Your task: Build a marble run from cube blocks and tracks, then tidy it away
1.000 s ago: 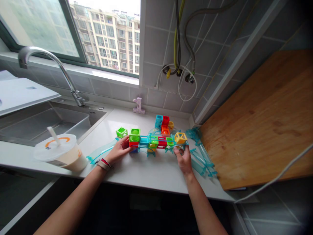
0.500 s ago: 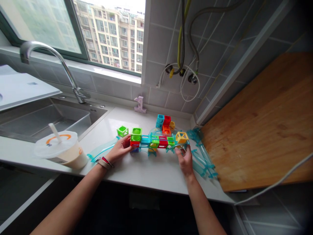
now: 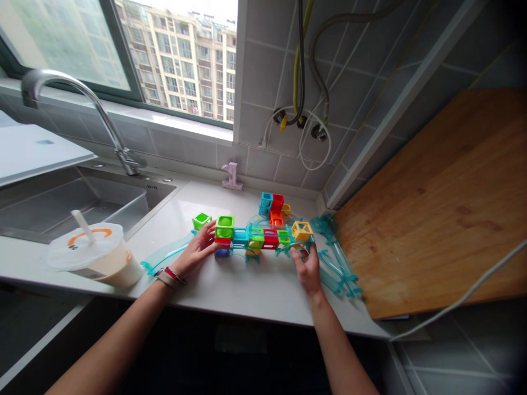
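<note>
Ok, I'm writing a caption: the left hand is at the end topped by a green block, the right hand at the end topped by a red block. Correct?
Not quite: in the head view, the right hand is at the end topped by a yellow block, not red. The left hand is at the end topped by a green block.

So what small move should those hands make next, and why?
I'd perhaps have the right hand gently straighten the yellow cube: it looks turned askew just above that hand, whereas the green cube at the left end of the block row looks squarer.
</note>
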{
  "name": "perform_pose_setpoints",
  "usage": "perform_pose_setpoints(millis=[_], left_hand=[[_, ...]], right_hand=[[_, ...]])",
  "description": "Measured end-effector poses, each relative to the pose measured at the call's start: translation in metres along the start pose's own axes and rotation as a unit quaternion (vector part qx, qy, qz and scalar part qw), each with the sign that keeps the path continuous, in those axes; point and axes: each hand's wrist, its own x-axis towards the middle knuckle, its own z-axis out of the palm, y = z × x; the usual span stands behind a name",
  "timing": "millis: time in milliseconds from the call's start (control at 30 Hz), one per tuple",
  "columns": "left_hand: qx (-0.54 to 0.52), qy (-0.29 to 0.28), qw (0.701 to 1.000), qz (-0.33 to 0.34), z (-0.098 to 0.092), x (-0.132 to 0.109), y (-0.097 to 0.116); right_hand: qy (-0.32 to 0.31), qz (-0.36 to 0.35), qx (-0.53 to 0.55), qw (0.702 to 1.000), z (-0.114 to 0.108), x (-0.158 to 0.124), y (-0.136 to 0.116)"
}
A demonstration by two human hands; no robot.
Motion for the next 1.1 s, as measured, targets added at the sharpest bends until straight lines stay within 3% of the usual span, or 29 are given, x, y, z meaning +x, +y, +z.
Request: perform_pose_setpoints(millis=[100,167,200,300,367,500,600,833,1100], left_hand=[[0.067,0.063,0.995,0.04,0.007,-0.02,0.037],[0.134,0.158,0.972,0.114,0.016,-0.031,0.071],[0.184,0.171,0.957,0.148,0.021,-0.031,0.088],[0.319,0.046,0.922,0.217,0.043,-0.009,0.129],[0.371,-0.065,0.905,0.196,0.062,0.024,0.138],[0.473,-0.202,0.852,0.103,0.1,0.091,0.124],[0.499,-0.236,0.83,0.086,0.118,0.117,0.106],[0.497,-0.28,0.817,0.082,0.12,0.123,0.098],[0.433,-0.253,0.863,0.055,0.11,0.123,0.102]], right_hand=[[0.001,-0.007,0.006,1.0,0.001,0.0,-0.002],[0.0,-0.011,0.007,1.0,0.001,0.0,-0.003],[-0.001,-0.012,0.009,1.0,0.001,0.0,-0.004],[-0.002,-0.009,0.019,1.0,0.001,0.0,-0.004],[-0.002,-0.008,0.025,1.0,0.001,0.0,-0.003],[0.0,-0.006,0.035,0.999,0.002,0.001,0.001],[0.005,-0.005,0.046,0.999,0.002,0.002,0.004],[0.001,0.003,0.06,0.998,0.003,0.002,0.01],[0.014,-0.002,0.051,0.999,0.003,0.003,0.01]])
